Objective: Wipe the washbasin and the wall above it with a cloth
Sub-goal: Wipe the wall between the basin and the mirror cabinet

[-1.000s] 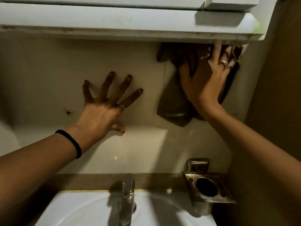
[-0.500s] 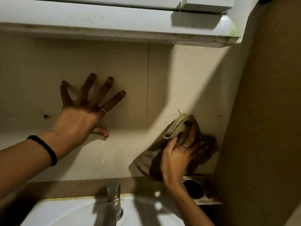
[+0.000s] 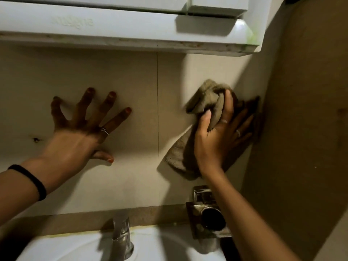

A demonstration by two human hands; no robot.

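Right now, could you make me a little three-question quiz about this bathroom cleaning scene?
1. True or false: the left hand holds the cloth.
2. Which surface is the cloth pressed against: A the washbasin, B the wall, C the tap?
3. Fill in: the left hand lies flat, fingers ____.

Key: 1 false, the right hand grips it. 2 B. 3 spread.

A white cabinet (image 3: 120,25) spans twelve o'clock; a metal tap (image 3: 121,240) at six, a metal holder (image 3: 209,219) at five.
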